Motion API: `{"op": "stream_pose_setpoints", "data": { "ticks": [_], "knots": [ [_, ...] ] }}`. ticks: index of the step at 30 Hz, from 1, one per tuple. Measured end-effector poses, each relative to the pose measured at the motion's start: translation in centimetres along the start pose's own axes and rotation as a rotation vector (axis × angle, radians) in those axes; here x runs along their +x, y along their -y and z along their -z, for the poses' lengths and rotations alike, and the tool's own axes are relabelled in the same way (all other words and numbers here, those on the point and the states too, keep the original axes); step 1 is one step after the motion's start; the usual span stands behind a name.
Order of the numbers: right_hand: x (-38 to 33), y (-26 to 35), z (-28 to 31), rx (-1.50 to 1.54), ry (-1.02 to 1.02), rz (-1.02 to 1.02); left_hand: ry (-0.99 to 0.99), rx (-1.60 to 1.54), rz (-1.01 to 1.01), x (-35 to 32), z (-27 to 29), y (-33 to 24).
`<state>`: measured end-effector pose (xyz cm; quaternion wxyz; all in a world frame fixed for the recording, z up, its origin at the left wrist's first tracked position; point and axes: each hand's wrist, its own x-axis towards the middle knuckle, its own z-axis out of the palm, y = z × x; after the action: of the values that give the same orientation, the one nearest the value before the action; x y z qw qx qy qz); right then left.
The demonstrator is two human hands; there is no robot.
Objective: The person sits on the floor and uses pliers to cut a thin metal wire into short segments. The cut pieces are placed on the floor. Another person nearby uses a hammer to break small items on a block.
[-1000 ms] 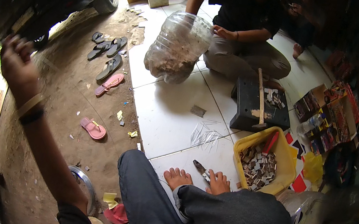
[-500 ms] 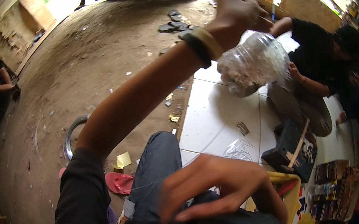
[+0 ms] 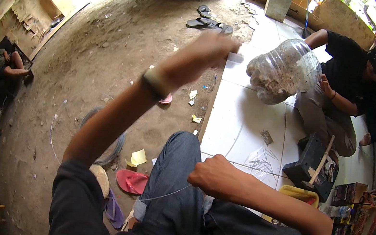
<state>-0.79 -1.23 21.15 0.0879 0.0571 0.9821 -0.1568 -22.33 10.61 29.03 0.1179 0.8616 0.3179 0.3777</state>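
Note:
My right hand (image 3: 214,176) is a closed fist over my knee and grips a thin silvery wire (image 3: 164,195) that runs down and left across my jeans. My left hand (image 3: 206,51) is raised high and stretched forward over the dirt ground, motion-blurred, with a pale band on the wrist. Its fingers look curled, but I cannot tell whether the wire is in them. On the ground beside my left leg lies a coil of wire (image 3: 113,147).
A person sits across the white tiles (image 3: 241,120) and holds a big clear plastic jar (image 3: 283,73) of pale pieces. A black box with a hammer (image 3: 313,166) and a yellow tub (image 3: 300,192) stand at the right. Sandals (image 3: 209,23) and a pink flip-flop (image 3: 132,181) lie on the dirt.
My left arm has dropped lower and swung in front of me. My right hand, spread open over my lap before, has closed into a fist on the wire.

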Motion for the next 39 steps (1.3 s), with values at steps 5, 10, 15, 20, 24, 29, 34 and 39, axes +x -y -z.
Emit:
{"op": "stream_pose_setpoints", "data": {
  "ticks": [5,10,15,20,24,29,34,39],
  "knots": [
    [0.8,-1.2,1.0,0.025,-0.074,-0.013,0.432,-0.424,0.814,-16.3,-4.8,-8.6],
    [2.1,-1.5,0.6,0.208,-0.113,-0.012,0.264,-0.644,1.108,-24.2,-5.4,-15.2],
    [3.0,0.2,0.9,0.239,-0.105,-0.044,0.064,-0.469,1.071,-25.3,-5.8,-16.7],
    [2.5,2.1,-0.3,0.367,-0.152,-0.136,-0.054,-0.206,0.901,-24.2,-6.5,-19.0],
    [1.0,1.0,-1.6,0.472,-0.132,-0.234,0.11,-0.132,0.91,-24.5,-4.7,-20.4],
    [-2.4,-2.7,-2.7,0.425,-0.171,-0.448,0.21,-0.123,1.136,-26.9,-1.6,-21.7],
    [-6.3,-6.7,-3.3,0.397,-0.228,-0.546,0.172,-0.092,1.071,-30.2,0.3,-22.0],
    [-10.3,-10.0,-3.0,0.43,-0.26,-0.571,0.191,-0.105,1.152,-32.7,1.8,-21.4]
  ]
}}
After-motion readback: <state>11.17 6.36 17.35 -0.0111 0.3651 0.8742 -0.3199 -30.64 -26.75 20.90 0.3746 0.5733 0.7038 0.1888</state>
